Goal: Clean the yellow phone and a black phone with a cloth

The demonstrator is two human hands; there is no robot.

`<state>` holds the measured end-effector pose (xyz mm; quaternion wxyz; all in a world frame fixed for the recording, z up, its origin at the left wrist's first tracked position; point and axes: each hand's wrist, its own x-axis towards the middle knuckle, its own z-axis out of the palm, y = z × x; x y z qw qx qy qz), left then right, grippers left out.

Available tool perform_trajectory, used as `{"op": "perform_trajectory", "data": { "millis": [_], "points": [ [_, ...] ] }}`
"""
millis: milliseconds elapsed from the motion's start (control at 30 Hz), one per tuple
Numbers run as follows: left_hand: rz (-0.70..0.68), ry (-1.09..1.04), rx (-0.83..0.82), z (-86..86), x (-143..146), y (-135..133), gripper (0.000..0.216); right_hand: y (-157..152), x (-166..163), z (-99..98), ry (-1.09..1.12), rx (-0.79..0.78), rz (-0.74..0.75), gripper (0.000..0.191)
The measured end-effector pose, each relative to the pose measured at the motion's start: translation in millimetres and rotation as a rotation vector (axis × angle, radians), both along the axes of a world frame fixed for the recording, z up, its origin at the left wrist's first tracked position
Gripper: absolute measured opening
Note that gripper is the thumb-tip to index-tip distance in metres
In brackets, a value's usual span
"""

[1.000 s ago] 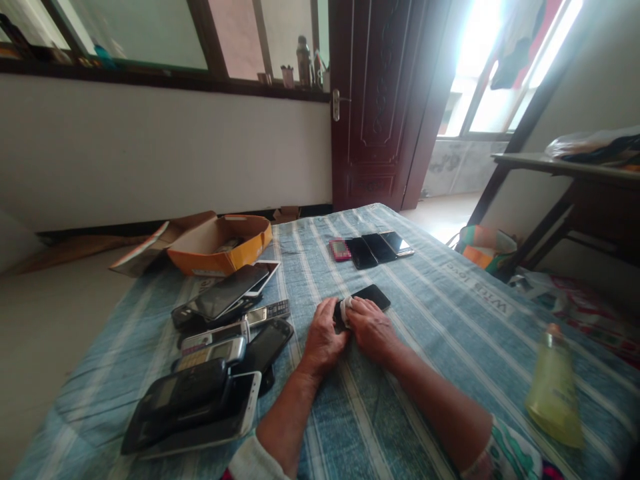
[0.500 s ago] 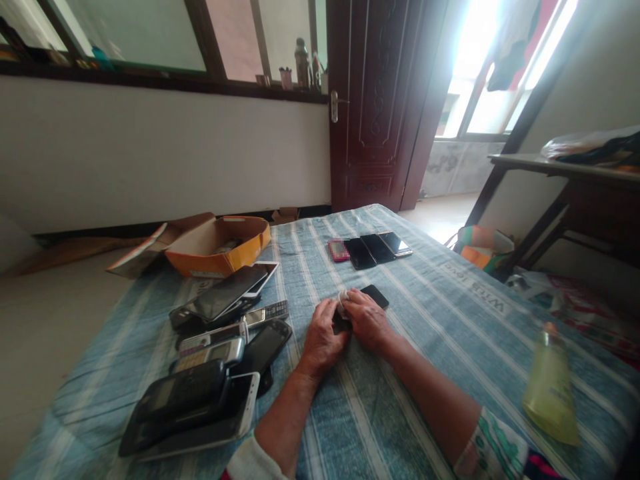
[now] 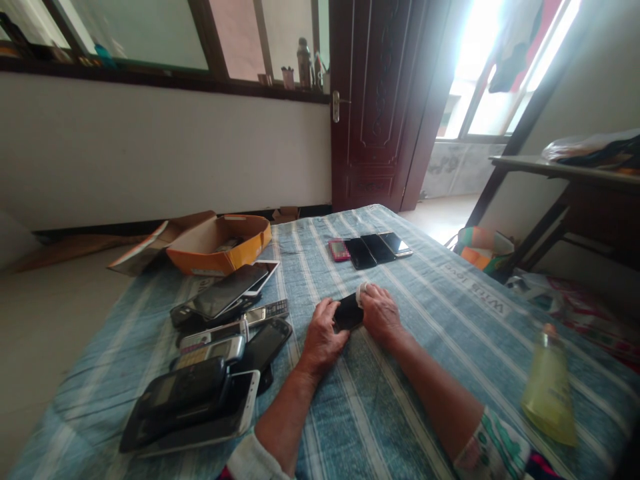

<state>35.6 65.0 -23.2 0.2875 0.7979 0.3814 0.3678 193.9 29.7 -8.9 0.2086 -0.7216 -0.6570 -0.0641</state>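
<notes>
A black smartphone (image 3: 349,312) lies flat on the striped cloth, its dark screen facing up. My left hand (image 3: 323,335) grips its left end, thumb on the near edge and fingers along the far side. At the phone's right end, my right hand (image 3: 383,312) is closed on a small white cloth or tissue (image 3: 362,293), pressed against the screen. That hand covers the phone's right end. Beyond my hands, a pink phone (image 3: 339,250) and several dark smartphones (image 3: 379,249) lie in a row.
To the left is a pile of old phones (image 3: 215,360), with keypad phones and smartphones overlapping. Behind it stands an open orange cardboard box (image 3: 220,250). A bottle of yellow liquid (image 3: 550,393) rests at the right. The blue striped cloth (image 3: 430,320) covers the surface.
My right hand has slid to the right across the phone with the white cloth, uncovering the middle of the screen. My left hand stays at the left end.
</notes>
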Motion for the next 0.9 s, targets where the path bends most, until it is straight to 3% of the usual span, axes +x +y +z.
{"op": "perform_trajectory", "data": {
  "millis": [233,333,433,633,733,900],
  "points": [
    [-0.013,-0.004,-0.013,2.9,0,-1,0.053,-5,-21,0.0,0.084,0.047,0.317,0.032],
    [-0.020,-0.017,0.023,3.8,-1,0,0.055,-7,-23,1.5,0.118,0.052,0.384,0.031],
    [-0.015,-0.018,0.025,2.0,-1,0,0.051,-4,-15,0.5,0.113,0.040,0.336,0.033],
    [0.000,-0.012,-0.004,-3.0,-1,1,0.055,-3,0,-0.5,0.041,-0.001,0.016,0.032],
    [-0.004,-0.014,-0.004,-1.9,-1,1,0.055,-7,-7,0.0,0.033,0.008,0.051,0.031],
    [-0.031,-0.026,0.039,4.2,-2,0,0.050,-11,-24,-0.7,0.064,0.064,0.245,0.029]
  ]
}}
